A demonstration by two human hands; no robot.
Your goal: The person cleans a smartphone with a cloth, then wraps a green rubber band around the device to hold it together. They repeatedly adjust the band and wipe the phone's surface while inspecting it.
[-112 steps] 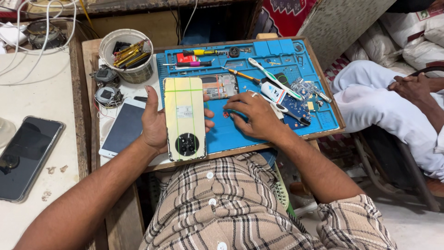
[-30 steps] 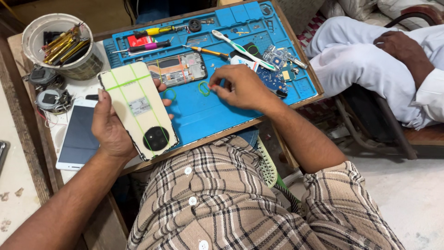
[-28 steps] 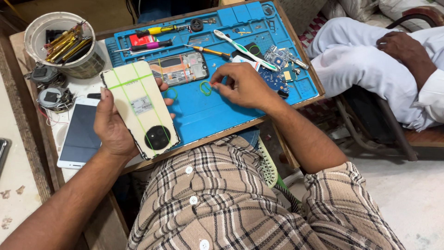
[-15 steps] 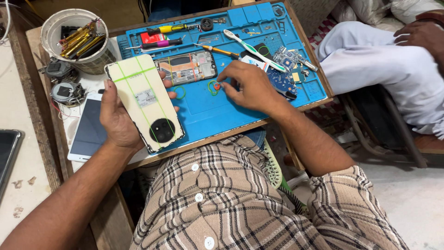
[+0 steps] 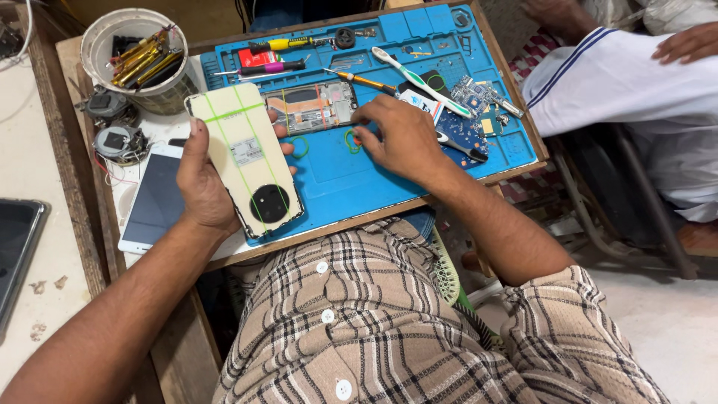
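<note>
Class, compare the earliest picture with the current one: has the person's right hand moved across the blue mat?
Yes. The right hand has moved from the mat's right-centre toward its middle, nearer the opened phone frame, fingers by a green rubber band.

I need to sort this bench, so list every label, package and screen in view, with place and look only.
Label: small pale grey rectangle on the cream phone back held in the left hand.
White phone: face up beside that hand, pale blank screen.
Dark phone: far left edge, black screen.
Red package: small flat rectangle at the blue mat's top.
White tube: by the right hand, white and blue.
</note>
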